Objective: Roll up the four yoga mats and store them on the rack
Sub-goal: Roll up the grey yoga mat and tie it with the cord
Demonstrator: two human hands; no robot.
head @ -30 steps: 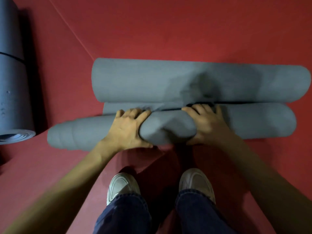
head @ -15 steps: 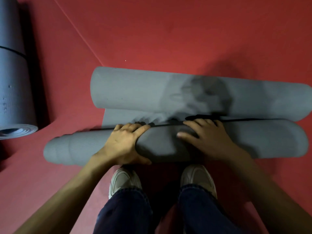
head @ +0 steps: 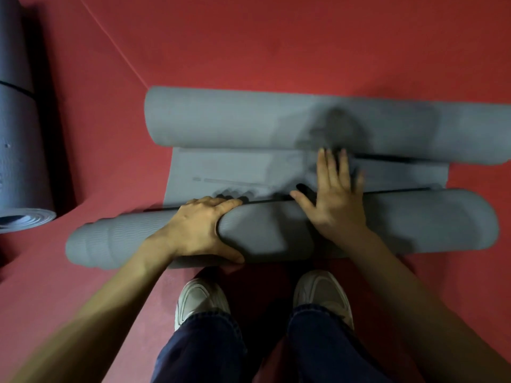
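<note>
On the red floor (head: 276, 37), just ahead of the shoes (head: 201, 302), a partly rolled grey yoga mat (head: 414, 219) is laid crosswise. Its near roll is clasped by the left grip (head: 199, 228), fingers curled over the top. The right grip (head: 337, 200) is laid flat, fingers straight, across roll and unrolled strip.

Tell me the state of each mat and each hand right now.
Near mat roll, rolled up, flat strip lying beyond it
Far mat roll, rolled, on the floor
Dark mat at left, rolled
Left hand, grips near mat roll
Right hand, laid flat on near mat roll
</note>
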